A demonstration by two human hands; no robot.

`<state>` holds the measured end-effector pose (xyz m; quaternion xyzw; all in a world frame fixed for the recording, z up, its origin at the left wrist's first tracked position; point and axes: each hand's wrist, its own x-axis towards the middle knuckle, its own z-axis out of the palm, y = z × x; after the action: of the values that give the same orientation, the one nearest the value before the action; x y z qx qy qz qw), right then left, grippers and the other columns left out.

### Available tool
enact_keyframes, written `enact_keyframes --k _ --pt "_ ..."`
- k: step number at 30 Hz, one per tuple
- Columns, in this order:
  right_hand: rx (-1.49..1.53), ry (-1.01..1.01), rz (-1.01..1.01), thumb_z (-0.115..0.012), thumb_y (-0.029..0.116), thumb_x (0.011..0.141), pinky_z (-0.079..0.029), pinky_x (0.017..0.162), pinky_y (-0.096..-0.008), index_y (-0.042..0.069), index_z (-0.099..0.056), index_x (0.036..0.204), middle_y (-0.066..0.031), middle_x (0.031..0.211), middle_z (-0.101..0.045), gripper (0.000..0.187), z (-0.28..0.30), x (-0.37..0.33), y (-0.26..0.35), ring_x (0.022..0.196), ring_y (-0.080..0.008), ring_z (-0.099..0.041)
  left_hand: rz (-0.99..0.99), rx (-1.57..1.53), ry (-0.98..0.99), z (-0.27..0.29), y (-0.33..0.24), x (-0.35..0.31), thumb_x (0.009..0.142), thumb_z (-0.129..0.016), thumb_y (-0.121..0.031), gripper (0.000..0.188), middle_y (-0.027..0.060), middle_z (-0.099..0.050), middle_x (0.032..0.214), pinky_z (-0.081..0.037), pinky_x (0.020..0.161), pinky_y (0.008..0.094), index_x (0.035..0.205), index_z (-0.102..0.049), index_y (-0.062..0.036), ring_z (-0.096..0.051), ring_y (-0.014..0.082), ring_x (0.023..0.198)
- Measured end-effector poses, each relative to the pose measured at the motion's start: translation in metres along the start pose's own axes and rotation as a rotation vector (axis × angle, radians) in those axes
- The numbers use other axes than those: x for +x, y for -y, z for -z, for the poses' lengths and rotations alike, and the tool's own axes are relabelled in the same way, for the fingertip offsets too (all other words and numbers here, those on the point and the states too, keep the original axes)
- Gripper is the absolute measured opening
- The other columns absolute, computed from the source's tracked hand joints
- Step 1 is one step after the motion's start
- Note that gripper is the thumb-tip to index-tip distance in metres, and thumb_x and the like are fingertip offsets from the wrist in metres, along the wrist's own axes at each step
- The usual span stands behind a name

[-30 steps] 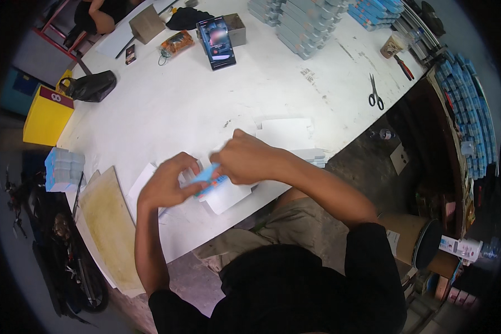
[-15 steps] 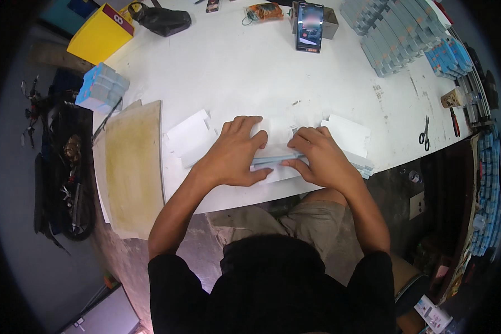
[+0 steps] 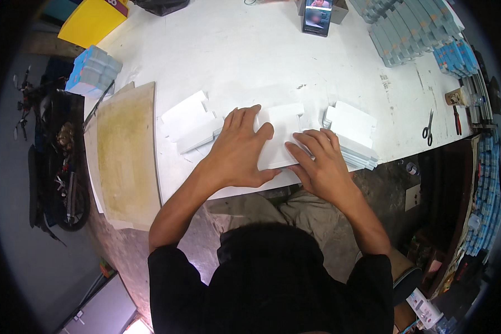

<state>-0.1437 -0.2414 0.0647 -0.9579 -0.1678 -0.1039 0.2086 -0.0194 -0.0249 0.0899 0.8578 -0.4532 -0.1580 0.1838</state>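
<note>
A white flat-folded carton [image 3: 277, 146] lies in front of me at the near edge of the table, with notched flaps at its far end. My left hand [image 3: 238, 146] rests over its left side, fingers spread forward and thumb stretched along the near edge; it is open. At the right near corner, my right hand [image 3: 317, 161] has its thumb at the edge and its bent fingers on top, closed on the carton. White carton blanks [image 3: 190, 119] lie beside my left hand. Next to my right hand is another stack of white blanks [image 3: 350, 128] with grey-blue edges.
A yellowish board [image 3: 125, 150] lies at the table's left. Blue-grey packs [image 3: 94, 72] stand behind it. Scissors [image 3: 428, 128], a red-handled tool [image 3: 457, 120] and a cup [image 3: 456, 97] are at right. A phone [image 3: 317, 18] and stacked grey cartons [image 3: 409, 33] stand at the back.
The carton between my hands, earlier raised and folded along its near edge, now lies flatter with its white face up. My right fingers have drawn nearer to me. The view has shifted slightly.
</note>
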Motion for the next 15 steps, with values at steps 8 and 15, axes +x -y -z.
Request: enact_keyframes --k 8,15 --pt "-0.088 0.044 0.103 -0.071 0.004 0.079 -0.042 0.111 -0.0559 -0.007 -0.070 0.118 -0.0154 0.116 -0.062 0.041 0.004 0.006 0.006 0.121 -0.0352 -0.058 0.042 -0.064 0.044 0.002 0.003 0.006 0.071 -0.095 -0.049 0.075 0.0396 -0.038 0.156 -0.036 0.121 0.0563 0.120 -0.060 -0.0032 -0.038 0.0573 0.146" --pt "-0.092 0.033 0.104 -0.068 0.011 0.084 -0.041 0.112 -0.0572 -0.010 -0.069 0.123 -0.0182 0.120 -0.063 0.044 -0.011 -0.003 0.004 0.122 -0.0357 -0.058 0.037 -0.001 0.029 -0.004 0.004 0.012 0.064 -0.098 -0.050 0.079 0.0352 -0.045 0.148 -0.043 0.114 0.0541 0.117 -0.060 -0.0042 -0.044 0.0527 0.139"
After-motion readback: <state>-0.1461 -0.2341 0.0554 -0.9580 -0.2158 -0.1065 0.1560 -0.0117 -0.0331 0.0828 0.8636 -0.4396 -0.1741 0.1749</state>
